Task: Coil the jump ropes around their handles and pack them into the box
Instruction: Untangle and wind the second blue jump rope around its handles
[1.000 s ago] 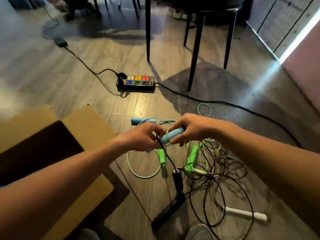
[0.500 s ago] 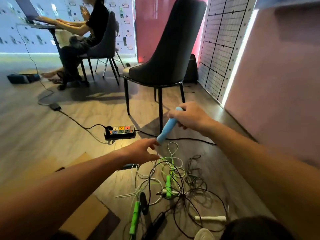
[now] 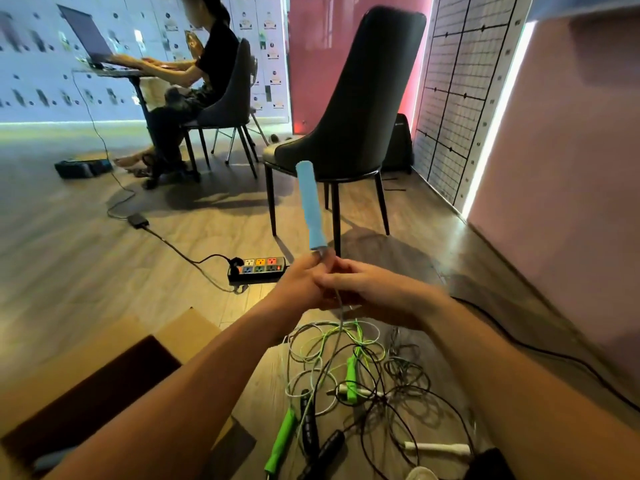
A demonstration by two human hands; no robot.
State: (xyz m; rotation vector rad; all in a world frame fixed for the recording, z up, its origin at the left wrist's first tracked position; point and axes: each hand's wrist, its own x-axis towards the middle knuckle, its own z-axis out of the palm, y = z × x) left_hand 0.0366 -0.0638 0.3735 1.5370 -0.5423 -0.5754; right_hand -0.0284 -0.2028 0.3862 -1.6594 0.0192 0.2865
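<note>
The blue handle is held up in the air, roughly upright and leaning slightly, in front of the seat of a dark chair. Its lower end is pinched by the curled fingers of the left hand. The right hand is pressed against the left, and its fingers are curled on the pale rope just under the handle; the exact grip is smeared by motion blur. From between the hands the pale rope drops straight down into a tangle of ropes on the floor. Lying in that tangle are a green handle, a second green handle, black handles side by side and a white handle off to the right, all loose, with none seen coiled. The box sits on the floor at lower left, just beside the tangle, with its cardboard flaps folded out. Its inside is dark and partly covered by the left forearm, so what is in it cannot be told. Farther back a power strip with coloured sockets lies on the floor with its cable running off to the left. In the background a person is seated at a bench with a laptop — well apart from the ropes.
</note>
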